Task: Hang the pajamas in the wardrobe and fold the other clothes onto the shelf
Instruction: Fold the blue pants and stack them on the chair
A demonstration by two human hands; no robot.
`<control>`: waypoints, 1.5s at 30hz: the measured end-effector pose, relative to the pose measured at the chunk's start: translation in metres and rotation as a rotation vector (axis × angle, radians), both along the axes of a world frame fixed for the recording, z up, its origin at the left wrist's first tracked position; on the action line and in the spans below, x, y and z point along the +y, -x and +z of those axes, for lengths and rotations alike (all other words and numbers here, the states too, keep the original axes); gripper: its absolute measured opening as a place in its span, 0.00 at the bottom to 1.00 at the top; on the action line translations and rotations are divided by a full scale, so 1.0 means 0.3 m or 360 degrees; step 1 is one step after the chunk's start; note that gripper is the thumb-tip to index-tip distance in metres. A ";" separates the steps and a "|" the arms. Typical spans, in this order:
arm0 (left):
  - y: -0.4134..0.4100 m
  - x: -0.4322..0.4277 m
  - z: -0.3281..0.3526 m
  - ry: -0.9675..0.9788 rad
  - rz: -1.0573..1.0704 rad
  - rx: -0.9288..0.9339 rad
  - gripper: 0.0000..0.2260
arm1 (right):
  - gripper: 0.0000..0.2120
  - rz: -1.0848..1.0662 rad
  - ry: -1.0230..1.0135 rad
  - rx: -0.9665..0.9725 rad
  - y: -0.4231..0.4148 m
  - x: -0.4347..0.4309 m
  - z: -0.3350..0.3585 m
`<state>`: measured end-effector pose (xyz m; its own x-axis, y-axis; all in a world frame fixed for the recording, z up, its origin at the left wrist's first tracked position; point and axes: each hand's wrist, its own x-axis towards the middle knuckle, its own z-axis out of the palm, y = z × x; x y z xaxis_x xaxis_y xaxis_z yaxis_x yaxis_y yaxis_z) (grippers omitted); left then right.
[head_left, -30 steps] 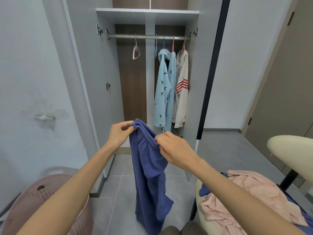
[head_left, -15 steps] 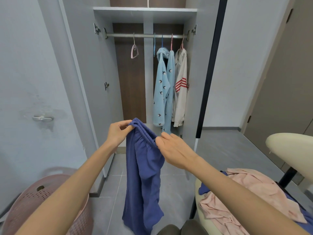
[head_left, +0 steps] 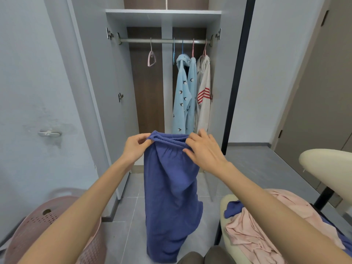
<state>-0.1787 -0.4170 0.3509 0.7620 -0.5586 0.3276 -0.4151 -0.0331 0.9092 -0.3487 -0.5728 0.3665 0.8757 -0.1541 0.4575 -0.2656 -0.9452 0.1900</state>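
Dark blue trousers hang straight down in front of me, held up by their elastic waistband. My left hand pinches the left end of the waistband. My right hand holds the right end with thumb and fingers. Behind them stands the open wardrobe, its rail carrying an empty pink hanger, light blue patterned pajamas and a white garment with red stripes. The wardrobe's shelf lies above the rail.
A pink perforated laundry basket stands at the lower left. At the lower right a cream chair holds a pile of pink clothes with a blue piece under them. The wardrobe's left door stands open. Grey floor tiles lie below.
My hands have moved apart and spread the waistband level; before, the right hand was lower and closer. The trousers now hang flatter and wider.
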 end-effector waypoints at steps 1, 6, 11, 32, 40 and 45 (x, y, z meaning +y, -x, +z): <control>-0.001 0.002 0.014 -0.0002 -0.0024 -0.0009 0.06 | 0.13 0.0035 -0.0069 -0.0043 0.005 -0.005 0.017; 0.016 -0.011 0.087 -0.0099 -0.0227 -0.0046 0.06 | 0.07 0.0132 -0.0729 -0.0220 0.014 -0.036 0.109; 0.054 -0.050 0.154 -0.0013 -0.0308 0.0026 0.11 | 0.07 0.0225 -0.1060 -0.0360 0.016 -0.064 0.208; 0.184 -0.158 0.365 0.0003 -0.0214 -0.0206 0.09 | 0.07 0.0241 -0.2352 -0.0255 0.222 -0.151 0.383; 0.200 -0.135 0.313 -0.0320 -0.0081 -0.0753 0.07 | 0.10 -0.0021 -0.1725 -0.0369 0.235 -0.149 0.319; 0.202 -0.147 0.321 -0.0191 -0.0314 -0.0456 0.08 | 0.10 0.0065 -0.1941 -0.0510 0.254 -0.155 0.318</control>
<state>-0.2392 -0.4612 0.4472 0.5225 -0.7332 0.4351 -0.6612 -0.0263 0.7497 -0.4250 -0.6193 0.4620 0.7661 -0.6005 0.2292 -0.1050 -0.4687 -0.8771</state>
